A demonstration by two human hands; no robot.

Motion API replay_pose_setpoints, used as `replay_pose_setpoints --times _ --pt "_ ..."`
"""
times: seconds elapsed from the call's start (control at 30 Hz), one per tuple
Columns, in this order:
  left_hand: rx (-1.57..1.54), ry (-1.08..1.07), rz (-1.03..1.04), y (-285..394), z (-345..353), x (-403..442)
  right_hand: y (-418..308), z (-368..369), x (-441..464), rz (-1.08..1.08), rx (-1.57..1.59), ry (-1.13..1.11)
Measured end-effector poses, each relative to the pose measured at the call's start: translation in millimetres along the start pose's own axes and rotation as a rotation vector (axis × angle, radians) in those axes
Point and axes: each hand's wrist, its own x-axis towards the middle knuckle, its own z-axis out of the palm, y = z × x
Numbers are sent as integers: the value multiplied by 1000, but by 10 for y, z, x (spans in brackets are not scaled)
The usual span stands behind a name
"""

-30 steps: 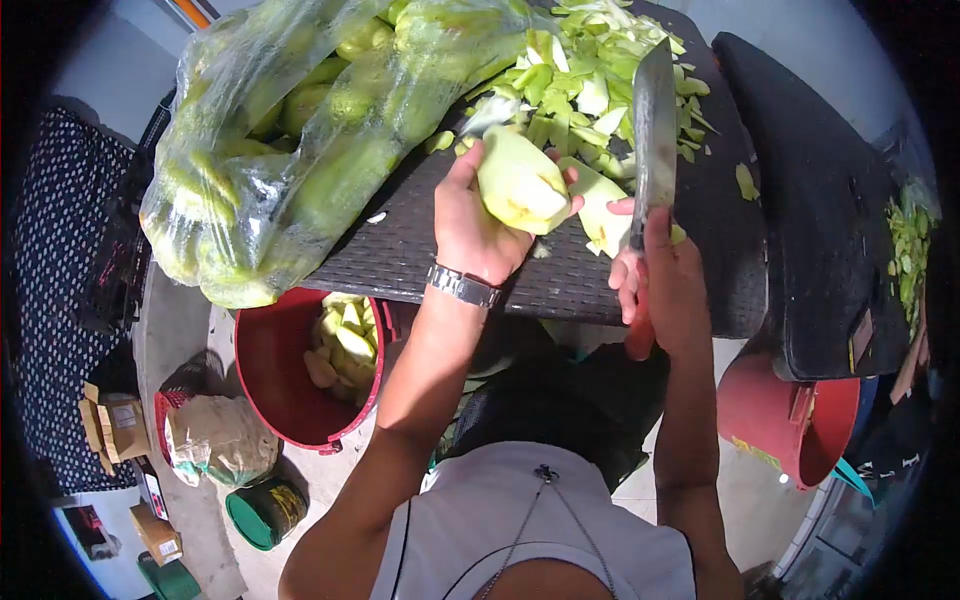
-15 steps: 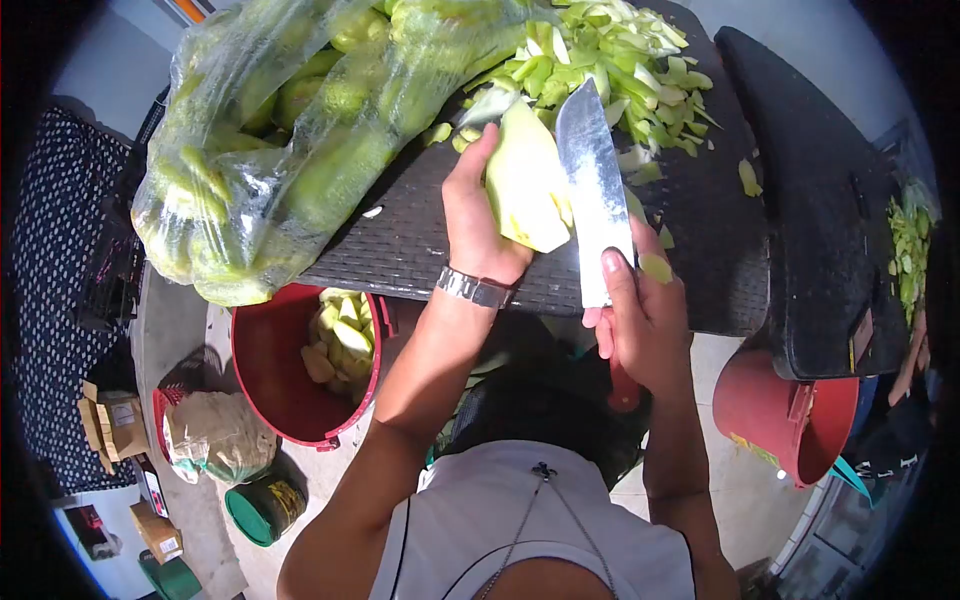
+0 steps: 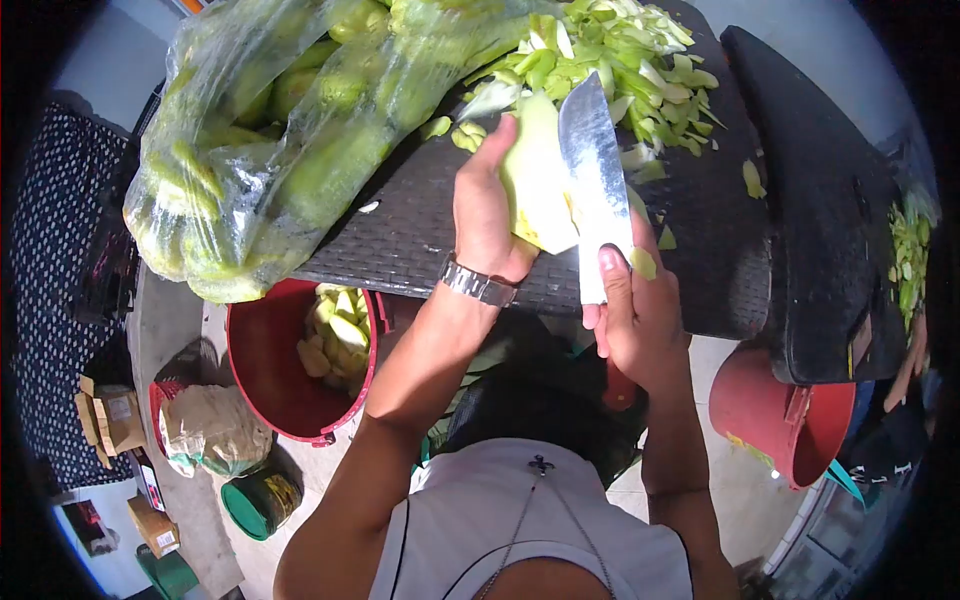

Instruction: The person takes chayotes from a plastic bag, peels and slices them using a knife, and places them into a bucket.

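My left hand (image 3: 485,205), with a metal watch at the wrist, is closed around a large peeled pale-green fruit (image 3: 538,175), perhaps a green papaya. In my right hand (image 3: 640,310) is a broad-bladed knife (image 3: 600,165), its red handle end showing below the fist and its tip pointing away from me. The blade lies along the right side of the fruit and overlaps it; whether it is cutting in, I cannot tell. A bit of peel (image 3: 642,263) clings by my right fingers. Beyond the blade, green peelings (image 3: 620,65) are heaped on the dark woven tabletop (image 3: 400,225).
A clear plastic bag (image 3: 260,180) of green fruit fills the table's left side. Below it stands a red bucket (image 3: 265,365) with peeled pieces. Another red bucket (image 3: 755,415) is at right, under a black surface (image 3: 820,200). Part of another person's arm (image 3: 908,365) shows at far right.
The fruit and my left hand have shifted slightly right, with the fruit turned a little. The knife remains beside it, its tip slightly farther up the view.
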Motion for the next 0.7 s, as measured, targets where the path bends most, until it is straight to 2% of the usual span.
replay_pose_setpoints --times 0.1,0.2,0.3,0.4,0.7 --pt "-29 -19 -39 -89 10 -31 -40 16 58 -7 -58 -12" --pt "-20 0 -46 -80 12 -37 -7 122 64 -95 -28 79" --pt "4 -2 -13 -89 -85 57 160 132 25 -74 -59 13" --pt "3 -27 15 -98 -69 78 185 219 -31 -110 1 66" --pt "6 -92 -66 -215 -55 -29 169 54 26 11 128 -113"
